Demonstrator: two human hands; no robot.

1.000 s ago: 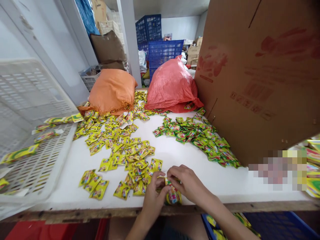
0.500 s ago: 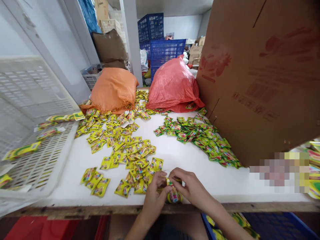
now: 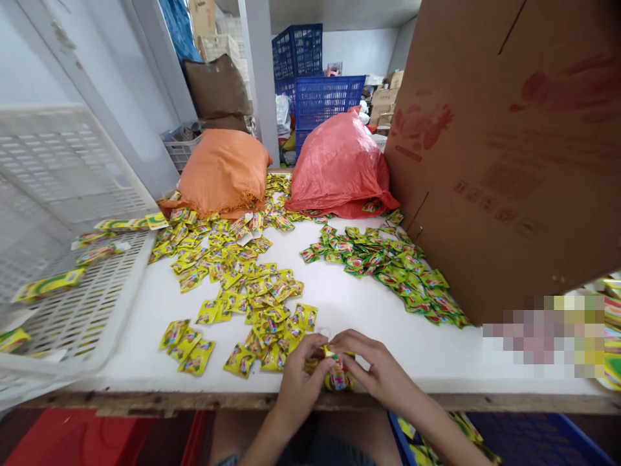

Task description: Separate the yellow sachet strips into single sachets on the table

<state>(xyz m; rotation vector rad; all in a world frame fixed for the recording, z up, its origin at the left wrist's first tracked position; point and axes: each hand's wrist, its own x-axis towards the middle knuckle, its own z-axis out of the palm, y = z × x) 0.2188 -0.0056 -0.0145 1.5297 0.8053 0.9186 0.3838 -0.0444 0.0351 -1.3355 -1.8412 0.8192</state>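
Observation:
At the table's front edge, my left hand (image 3: 301, 375) and my right hand (image 3: 376, 366) are together on a small yellow printed pack (image 3: 338, 377). Fingers of both hands close around its upper end, thumbs and fingertips nearly meeting there. Part of the pack is covered by the fingers, and whether it is a carton or a sachet I cannot tell. Just left of my left hand lies a spread of yellow sachets (image 3: 272, 323). Three more yellow sachets (image 3: 187, 346) lie overlapping farther left. Beyond my right hand is a heap of green sachets (image 3: 388, 265).
A white crate (image 3: 111, 310) at left carries long yellow cartons (image 3: 53, 285). Orange (image 3: 223, 171) and red sacks (image 3: 339, 168) stand at the back. A big cardboard box (image 3: 495, 162) walls the right side. Below the edge, a blue crate (image 3: 538, 437) holds yellow packs.
The fingers of my right hand have shifted slightly on the pack's upper end, and more of its yellow top shows. The whole view has moved a little; the sachets lie as before.

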